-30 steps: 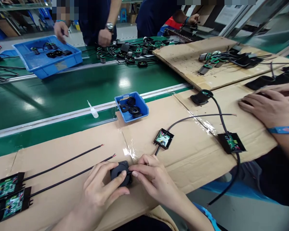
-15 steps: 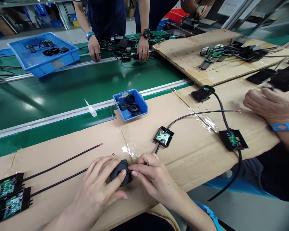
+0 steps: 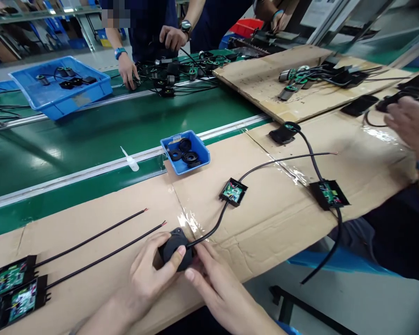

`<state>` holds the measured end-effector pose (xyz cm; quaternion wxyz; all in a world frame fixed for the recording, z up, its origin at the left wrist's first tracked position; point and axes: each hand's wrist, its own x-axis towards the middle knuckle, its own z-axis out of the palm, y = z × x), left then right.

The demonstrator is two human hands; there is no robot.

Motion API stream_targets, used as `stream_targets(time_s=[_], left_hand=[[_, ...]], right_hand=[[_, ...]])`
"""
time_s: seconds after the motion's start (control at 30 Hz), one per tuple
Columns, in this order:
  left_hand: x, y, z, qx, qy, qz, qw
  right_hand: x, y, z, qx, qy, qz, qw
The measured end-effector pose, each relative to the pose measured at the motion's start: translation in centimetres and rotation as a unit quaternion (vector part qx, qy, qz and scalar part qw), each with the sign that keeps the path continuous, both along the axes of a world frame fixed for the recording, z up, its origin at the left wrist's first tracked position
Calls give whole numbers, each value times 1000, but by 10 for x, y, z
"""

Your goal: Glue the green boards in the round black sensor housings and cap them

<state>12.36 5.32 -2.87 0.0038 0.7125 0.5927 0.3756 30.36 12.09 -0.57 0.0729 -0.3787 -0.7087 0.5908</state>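
Note:
My left hand (image 3: 150,270) grips a black round housing (image 3: 172,249) from the left, its thumb lying across the front. From the housing's right side a black cable (image 3: 214,228) runs up to a small open black box (image 3: 233,191) with a green circuit board inside. Against the lower right edge of the housing, my right hand (image 3: 216,279) is curled, thumb in front and fingers partly hidden behind it. Left of my hands lie two more open boxes with circuit boards, one a black box (image 3: 23,300), each with a cable ending in bare wires.
Beyond the cardboard (image 3: 125,204), a small blue bin (image 3: 185,156) holds several black rings. A white dropper bottle (image 3: 131,160) lies by the rail. Another box with board (image 3: 330,194) is at right. A co-worker's hand (image 3: 410,121) works there; others handle parts across the green belt (image 3: 132,125).
My right hand has let go of the cable at the housing and shifted down to the housing's edge. The cable now shows fully. Co-workers' hands at back and right have moved.

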Motion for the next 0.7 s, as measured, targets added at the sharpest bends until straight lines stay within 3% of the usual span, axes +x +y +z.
stream_targets(time_s=[0.1, 0.2, 0.3, 0.37, 0.47, 0.57, 0.7], left_hand=[[8, -4, 3, 23, -11, 44, 999], [2, -7, 9, 40, 7, -23, 999], [-9, -4, 21, -79, -136, -49, 986], [-14, 0, 29, -210, -246, -42, 946], [-15, 9, 39, -347, -308, -57, 884], [-12, 16, 43, -396, -341, -76, 849], [-7, 16, 42, -421, -331, -79, 841]], right_hand=[[-7, -6, -1, -144, 135, -54, 979], [-9, -8, -4, -239, 218, -99, 941], [-5, -5, -7, -231, 186, -93, 950], [0, -3, -9, -216, 157, -75, 961], [4, -1, -9, -198, 115, -59, 972], [5, 1, -7, -176, 88, -57, 979], [1, 0, -8, -162, 96, -63, 980]])
